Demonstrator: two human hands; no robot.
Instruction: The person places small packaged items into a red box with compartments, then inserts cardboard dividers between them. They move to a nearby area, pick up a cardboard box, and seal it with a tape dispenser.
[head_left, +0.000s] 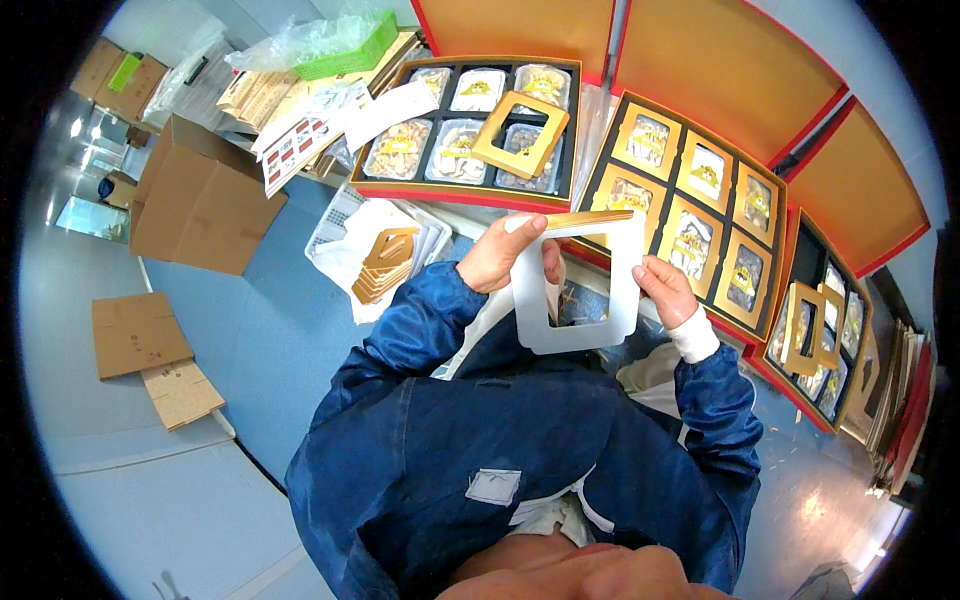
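Note:
Between my two hands is a cardboard window frame (531, 315), its silver-white back towards me and a gold edge folded at the top. My left hand (499, 255) grips its upper left corner, thumb on top and fingers showing through the window. On the right side, my right hand (666, 289) pinches the frame's edge. Just beyond lies a gift box (466, 194) of clear-lidded food tubs with a loose gold frame (520, 135) resting across two of them. A second gift box (765, 264), right of my hands, has gold frames over its tubs.
A third gift box (862, 300) at far right holds tubs and loose gold frames. A white plastic basket (330, 214) with stacked gold frames (386, 266) stands left of my hands. Printed sheets (300, 142), a green basket (360, 56) and a cardboard carton (202, 199) are further left.

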